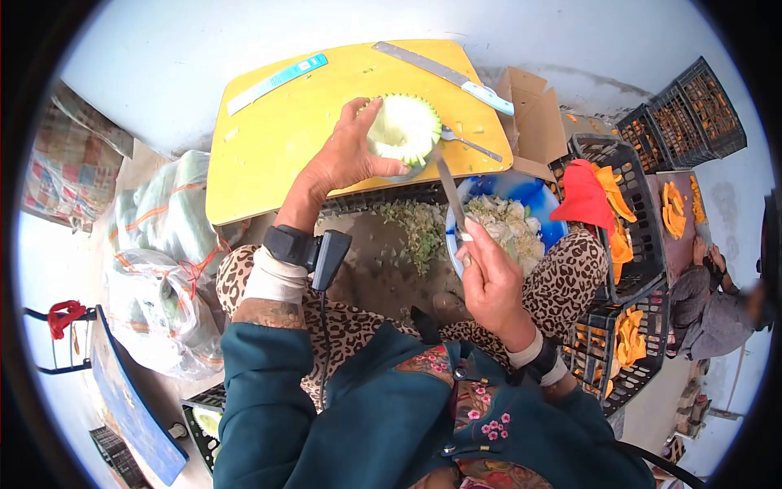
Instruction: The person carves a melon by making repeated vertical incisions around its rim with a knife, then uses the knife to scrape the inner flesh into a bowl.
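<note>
Two hands cut a green melon.
Left hand (346, 159) grips the melon (401, 129) on the yellow board (269, 138); right hand (489, 281) squeezes a knife (450, 189).

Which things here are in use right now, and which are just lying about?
In use: left hand steadying the carved melon; right hand holding the knife; yellow board.
Lying about: long knife, blue tool, spoon, cardboard box.

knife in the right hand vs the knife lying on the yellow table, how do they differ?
The held knife is gripped by the right hand, tip at the green melon; the table knife lies flat and untouched. The table knife shows a pale blue handle; the held knife's handle is hidden. Both have long, straight metal blades.
</note>
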A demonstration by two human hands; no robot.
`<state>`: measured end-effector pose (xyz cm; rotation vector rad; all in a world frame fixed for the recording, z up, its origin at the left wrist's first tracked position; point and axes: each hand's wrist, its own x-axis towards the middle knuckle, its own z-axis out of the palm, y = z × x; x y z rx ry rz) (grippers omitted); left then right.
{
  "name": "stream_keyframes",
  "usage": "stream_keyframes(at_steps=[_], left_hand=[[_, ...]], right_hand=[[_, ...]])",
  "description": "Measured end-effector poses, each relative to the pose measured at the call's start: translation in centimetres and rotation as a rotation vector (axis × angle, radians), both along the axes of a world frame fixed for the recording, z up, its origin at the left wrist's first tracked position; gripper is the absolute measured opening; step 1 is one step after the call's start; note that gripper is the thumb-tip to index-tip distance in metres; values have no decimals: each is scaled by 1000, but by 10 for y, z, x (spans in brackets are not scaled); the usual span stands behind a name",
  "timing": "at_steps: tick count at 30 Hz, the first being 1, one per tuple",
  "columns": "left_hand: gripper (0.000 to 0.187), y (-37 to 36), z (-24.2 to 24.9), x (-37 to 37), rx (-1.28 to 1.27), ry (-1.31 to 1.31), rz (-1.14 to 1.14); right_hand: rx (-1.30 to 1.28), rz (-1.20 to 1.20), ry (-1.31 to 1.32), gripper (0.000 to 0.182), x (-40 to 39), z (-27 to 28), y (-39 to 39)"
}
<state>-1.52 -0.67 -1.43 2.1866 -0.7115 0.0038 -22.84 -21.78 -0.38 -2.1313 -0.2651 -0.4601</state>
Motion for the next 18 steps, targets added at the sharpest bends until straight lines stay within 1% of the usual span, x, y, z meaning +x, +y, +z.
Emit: stream_keyframes(at_steps=[2, 4, 7, 10, 13, 14, 18], left_hand=[[117, 0, -1, -1, -17, 5, 2], [117, 0, -1, -1, -21, 4, 3], [117, 0, -1, -1, -25, 11, -1], [117, 1, 0, 0, -2, 9, 6], [117, 1, 1, -1, 2, 10, 7], [117, 1, 2, -1, 0, 9, 4], [119, 2, 0, -2, -11, 9, 1]], right_hand=[[15, 29, 15, 49, 6, 1, 2], [16, 42, 48, 49, 9, 0, 2], [-64, 1, 26, 50, 1, -8, -7], [17, -214, 60, 50, -10, -19, -13], [46, -175, 67, 51, -8, -14, -14], [49, -146, 128, 50, -9, -8, -12], [98, -46, 36, 49, 8, -12, -1]])
